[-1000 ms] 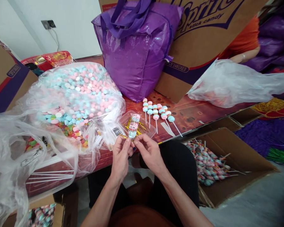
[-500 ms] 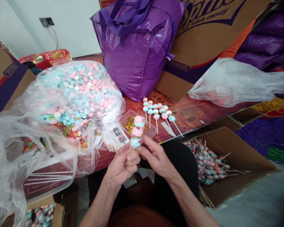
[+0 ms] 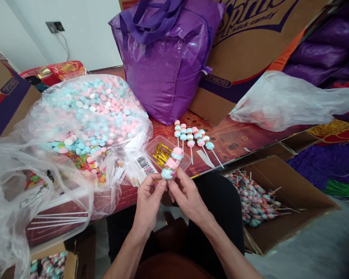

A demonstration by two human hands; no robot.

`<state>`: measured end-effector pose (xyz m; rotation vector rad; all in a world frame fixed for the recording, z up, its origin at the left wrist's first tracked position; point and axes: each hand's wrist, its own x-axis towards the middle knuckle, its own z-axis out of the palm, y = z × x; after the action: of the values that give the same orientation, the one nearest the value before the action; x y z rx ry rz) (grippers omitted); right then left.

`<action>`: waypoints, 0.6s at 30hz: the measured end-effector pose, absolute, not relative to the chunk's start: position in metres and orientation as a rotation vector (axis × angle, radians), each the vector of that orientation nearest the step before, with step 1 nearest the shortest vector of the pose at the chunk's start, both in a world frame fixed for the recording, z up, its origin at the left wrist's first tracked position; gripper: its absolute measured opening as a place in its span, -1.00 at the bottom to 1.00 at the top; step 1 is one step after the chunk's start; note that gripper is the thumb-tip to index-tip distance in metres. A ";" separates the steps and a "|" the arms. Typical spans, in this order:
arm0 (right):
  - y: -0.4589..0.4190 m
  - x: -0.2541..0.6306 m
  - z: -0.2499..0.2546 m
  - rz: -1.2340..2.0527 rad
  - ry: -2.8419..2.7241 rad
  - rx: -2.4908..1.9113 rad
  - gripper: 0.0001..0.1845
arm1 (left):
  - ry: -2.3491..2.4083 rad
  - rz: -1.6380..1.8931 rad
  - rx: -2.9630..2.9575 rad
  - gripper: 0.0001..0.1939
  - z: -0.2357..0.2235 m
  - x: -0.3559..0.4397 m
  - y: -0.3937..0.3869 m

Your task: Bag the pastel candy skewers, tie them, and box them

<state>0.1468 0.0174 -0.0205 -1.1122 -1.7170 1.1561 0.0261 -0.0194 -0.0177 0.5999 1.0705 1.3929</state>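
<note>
A wrapped stick candy (image 3: 171, 164), a stack of pink and blue pieces in clear film, leans to the right in front of me. My left hand (image 3: 151, 195) is closed, with thumb and bent fingers pinching at its lower end. On the other side my right hand (image 3: 187, 193) also grips the base, its fingertips pressed against the wrapper. The stick and whatever lies between the fingertips are hidden. Just behind the candy is a clear plastic tray (image 3: 188, 161) holding gold twist ties (image 3: 162, 154). Several unwrapped candy sticks (image 3: 190, 136) lie in a row on the table to the right.
A big clear bag of pink and blue candies (image 3: 90, 104) covers the table's left side, near white sticks (image 3: 59, 221) and clear sleeves (image 3: 142, 164). Behind stands a purple bag (image 3: 168, 66). A cardboard box (image 3: 291, 193) of wrapped candies sits low on the right.
The wrapped candy has tilted further right and dropped slightly. My left hand has turned, its thumb now lying across the candy's base. The view has shifted slightly.
</note>
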 end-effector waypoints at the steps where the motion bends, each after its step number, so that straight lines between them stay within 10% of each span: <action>1: 0.017 0.146 -0.021 1.145 -1.694 -1.113 -0.81 | 1.038 1.380 0.532 -0.75 -0.018 0.024 -0.017; 18: 0.027 0.153 -0.028 0.435 -1.964 -0.736 -0.66 | 0.755 1.264 -0.023 -0.62 -0.019 0.017 -0.002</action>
<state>0.1525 0.0268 -0.0277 -0.7359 -1.9638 0.4348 0.0171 -0.0023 -0.0191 -0.0233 0.7548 1.2640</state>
